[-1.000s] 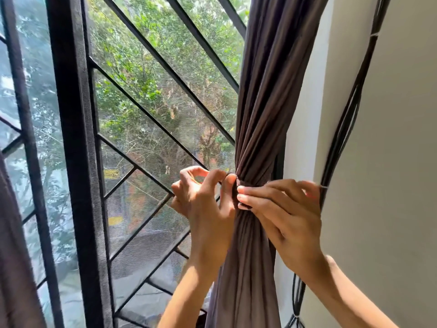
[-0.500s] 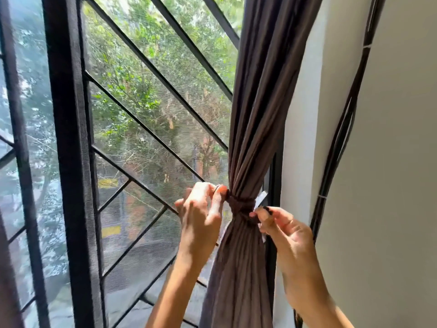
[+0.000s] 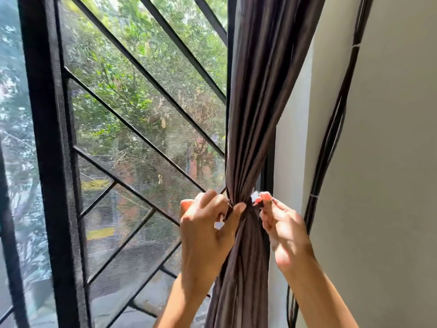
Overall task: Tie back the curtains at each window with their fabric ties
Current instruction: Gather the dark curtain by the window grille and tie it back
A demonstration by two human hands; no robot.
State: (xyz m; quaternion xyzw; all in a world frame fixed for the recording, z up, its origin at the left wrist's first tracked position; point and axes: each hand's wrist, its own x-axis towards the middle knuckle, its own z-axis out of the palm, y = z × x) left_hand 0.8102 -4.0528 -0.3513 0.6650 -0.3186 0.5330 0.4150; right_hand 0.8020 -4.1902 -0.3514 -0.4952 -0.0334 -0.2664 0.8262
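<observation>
Now left hand (image 3: 208, 223) and right hand (image 3: 281, 223) each pinch tie (image 3: 246, 209) end, cinched around gathered curtain (image 3: 255, 114).

The gathered curtain (image 3: 254, 114) is hung at the right edge of the window, in front of the mesh screen (image 3: 142, 114) and its diagonal grille bars (image 3: 146, 129). The wall (image 3: 390, 162) is located to its right, with a bundle of cables (image 3: 331, 138) run down along it. The left hand (image 3: 205, 223) is placed against the curtain's left side, the right hand (image 3: 283, 226) against its right, both at the fabric tie (image 3: 248, 209) wrapped around the curtain's narrowest point.
</observation>
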